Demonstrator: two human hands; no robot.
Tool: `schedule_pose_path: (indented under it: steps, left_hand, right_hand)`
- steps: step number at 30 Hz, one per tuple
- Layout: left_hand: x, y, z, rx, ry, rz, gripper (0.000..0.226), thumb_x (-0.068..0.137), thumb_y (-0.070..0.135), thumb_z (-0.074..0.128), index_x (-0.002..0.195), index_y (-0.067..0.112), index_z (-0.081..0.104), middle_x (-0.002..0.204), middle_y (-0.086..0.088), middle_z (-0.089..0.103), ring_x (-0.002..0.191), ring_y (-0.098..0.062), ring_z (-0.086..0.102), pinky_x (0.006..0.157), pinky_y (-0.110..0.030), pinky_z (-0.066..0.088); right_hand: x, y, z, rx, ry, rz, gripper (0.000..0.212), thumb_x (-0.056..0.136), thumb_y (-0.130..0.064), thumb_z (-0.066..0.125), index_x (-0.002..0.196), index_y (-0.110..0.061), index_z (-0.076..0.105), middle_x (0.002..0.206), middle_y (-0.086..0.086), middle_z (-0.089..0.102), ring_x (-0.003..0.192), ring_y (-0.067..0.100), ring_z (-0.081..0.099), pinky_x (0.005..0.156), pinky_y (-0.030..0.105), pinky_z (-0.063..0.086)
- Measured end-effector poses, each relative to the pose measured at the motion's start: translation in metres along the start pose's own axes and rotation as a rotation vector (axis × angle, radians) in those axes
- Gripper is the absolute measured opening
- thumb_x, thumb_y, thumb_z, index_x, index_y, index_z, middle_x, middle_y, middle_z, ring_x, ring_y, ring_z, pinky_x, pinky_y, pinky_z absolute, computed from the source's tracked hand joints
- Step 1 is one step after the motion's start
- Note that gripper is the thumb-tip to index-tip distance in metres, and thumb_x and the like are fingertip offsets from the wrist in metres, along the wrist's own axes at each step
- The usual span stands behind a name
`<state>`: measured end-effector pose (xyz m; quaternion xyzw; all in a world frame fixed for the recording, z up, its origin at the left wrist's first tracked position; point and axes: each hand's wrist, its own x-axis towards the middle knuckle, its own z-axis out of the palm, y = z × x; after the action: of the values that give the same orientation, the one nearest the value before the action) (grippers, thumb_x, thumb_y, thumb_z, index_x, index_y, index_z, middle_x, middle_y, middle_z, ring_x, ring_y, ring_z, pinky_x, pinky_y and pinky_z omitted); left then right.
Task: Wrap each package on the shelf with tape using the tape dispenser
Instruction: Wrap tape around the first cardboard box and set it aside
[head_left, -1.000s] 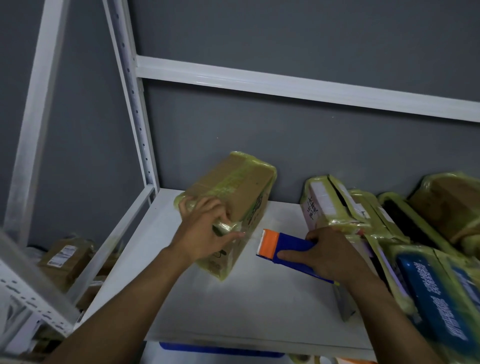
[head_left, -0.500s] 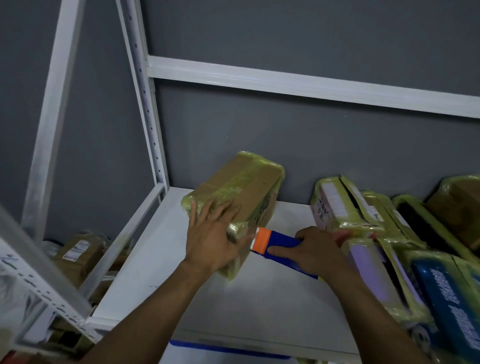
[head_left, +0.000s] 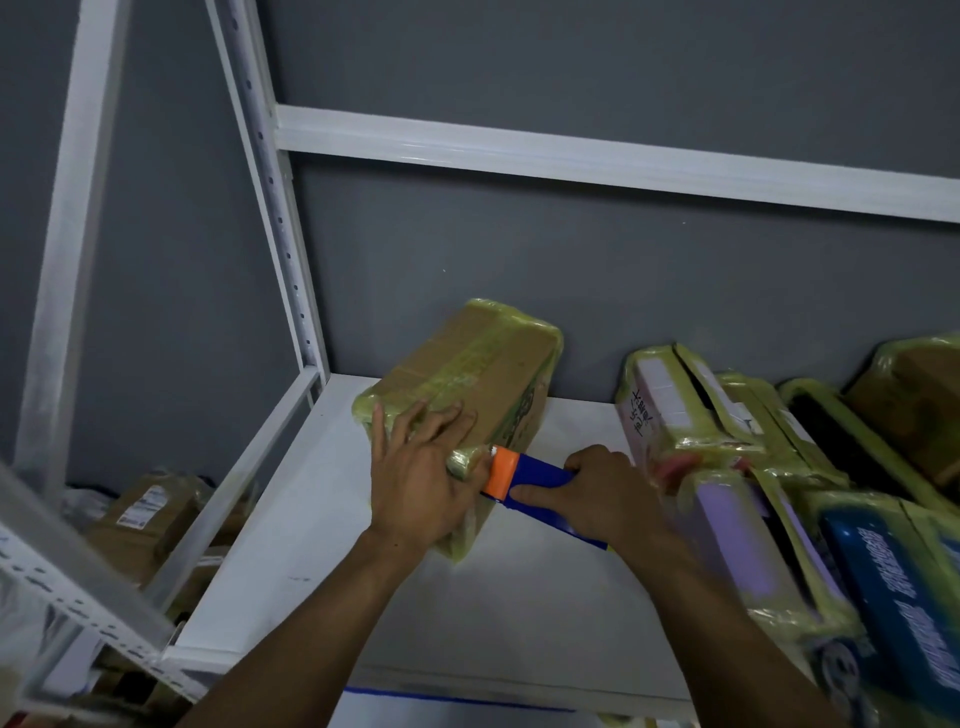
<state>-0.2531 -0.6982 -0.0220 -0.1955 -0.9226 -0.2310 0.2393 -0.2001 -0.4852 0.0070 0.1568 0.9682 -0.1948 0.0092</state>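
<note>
**Item in hand: cardboard box** (head_left: 483, 364). It lies on the white shelf (head_left: 311, 545), left of centre, with its far end near the grey wall. It stands apart from the taped packages (head_left: 727, 467) crowded at the right. Yellowish tape already bands its top and both ends.

**Your left hand** (head_left: 421, 483): flat on the box's near end, fingers straight and spread. It presses rather than grasps, with the thumb by the near right corner.

**Your right hand** (head_left: 597, 493): fingers curled round the blue body of the tape dispenser (head_left: 524, 475), gripping it firmly. The orange head touches the box's near right corner, just beside your left thumb.

**Step, as judged:** you are laying or finishing a strip at that corner. Whether the tape is cut cannot be told.

**Next move calls for:**
- Keep the box pinned so it does not slide on the smooth board.
- Hold the head against the cardboard as you draw it along the side.
- Keep your thumb away from the cutting edge.

**Also present:** labelled cartons (head_left: 150, 514) on a lower level at left.
</note>
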Motion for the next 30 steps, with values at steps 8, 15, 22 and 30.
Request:
schedule_pose_path:
  steps: [8, 15, 22, 30]
  left_hand:
    - [0.0, -0.007, -0.005, -0.054, -0.122, -0.019, 0.07, 0.081, 0.058, 0.072, 0.146, 0.043, 0.049, 0.15, 0.018, 0.048, 0.148, -0.02, 0.022, 0.119, -0.055, -0.019]
    - [0.003, -0.004, -0.004, -0.058, -0.147, -0.031, 0.069, 0.084, 0.059, 0.069, 0.147, 0.043, 0.047, 0.152, 0.019, 0.044, 0.148, -0.02, 0.02, 0.119, -0.053, -0.016]
    - [-0.003, 0.012, -0.011, -0.036, -0.127, -0.082, 0.064, 0.084, 0.058, 0.067, 0.144, 0.045, 0.051, 0.148, 0.024, 0.045, 0.147, -0.016, 0.021, 0.117, -0.054, -0.023]
    - [-0.008, 0.018, -0.018, 0.025, -0.123, -0.115, 0.078, 0.087, 0.071, 0.05, 0.155, 0.043, 0.024, 0.159, 0.013, 0.027, 0.15, -0.021, 0.015, 0.117, -0.055, -0.02]
  right_hand:
    - [-0.002, -0.007, 0.01, -0.069, 0.105, -0.027, 0.071, 0.061, -0.093, 0.064, 0.075, -0.025, 0.05, 0.077, -0.007, 0.057, 0.076, 0.015, 0.063, 0.069, 0.031, 0.055]
    - [-0.011, -0.009, 0.013, -0.118, 0.189, -0.044, 0.067, 0.067, -0.09, 0.062, 0.074, -0.026, 0.047, 0.083, -0.007, 0.061, 0.08, 0.018, 0.066, 0.07, 0.031, 0.055]
    - [-0.022, -0.015, 0.013, -0.315, 0.259, -0.079, 0.063, 0.077, -0.087, 0.057, 0.084, -0.025, 0.047, 0.092, -0.003, 0.066, 0.085, 0.021, 0.067, 0.064, 0.029, 0.043]
    - [-0.016, 0.006, 0.014, -0.065, 0.27, 0.019, 0.066, 0.077, -0.09, 0.047, 0.079, -0.024, 0.052, 0.075, -0.004, 0.06, 0.072, 0.02, 0.066, 0.07, 0.036, 0.059]
